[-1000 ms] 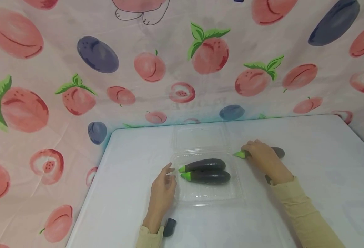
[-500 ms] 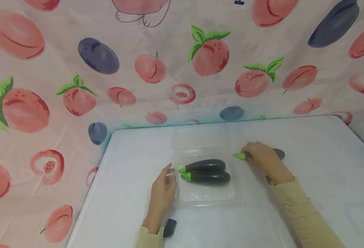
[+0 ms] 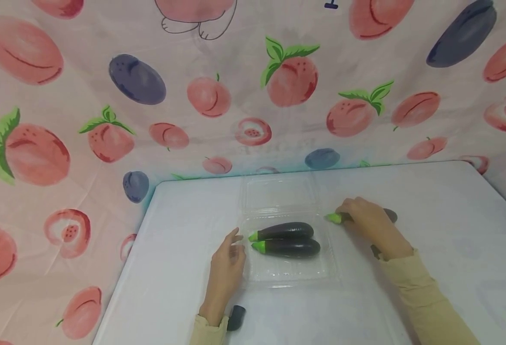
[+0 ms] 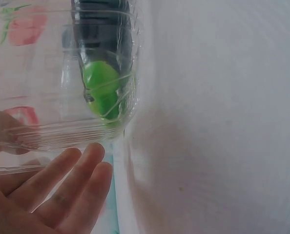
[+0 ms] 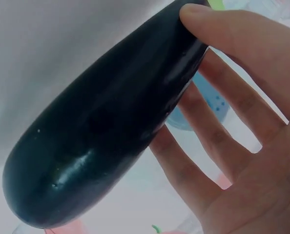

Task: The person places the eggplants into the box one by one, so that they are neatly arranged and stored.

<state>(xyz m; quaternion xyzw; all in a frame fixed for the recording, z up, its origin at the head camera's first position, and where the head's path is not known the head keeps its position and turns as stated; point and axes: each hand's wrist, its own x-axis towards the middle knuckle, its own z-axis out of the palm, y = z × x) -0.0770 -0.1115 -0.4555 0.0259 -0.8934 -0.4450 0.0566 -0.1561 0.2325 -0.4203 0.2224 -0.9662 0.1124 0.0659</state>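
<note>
My right hand (image 3: 365, 218) holds a dark purple eggplant (image 5: 101, 117) with a green stem end, right of the clear container. In the right wrist view the thumb presses near its narrow end and the fingers pass behind it. A hinged clear plastic container (image 3: 292, 273) lies with its lid (image 3: 281, 194) folded back. Inside, two eggplants rest side by side, an upper eggplant (image 3: 285, 230) and a lower eggplant (image 3: 293, 247), green ends toward the left. My left hand (image 3: 227, 266) is at the container's left edge, its relaxed fingers (image 4: 89, 178) right at the ridged rim.
The white table (image 3: 442, 258) extends around the container. Behind it and on the left hangs a pink fruit-print cloth (image 3: 279, 120). A dark wrist-worn device (image 3: 236, 317) shows beside the left sleeve.
</note>
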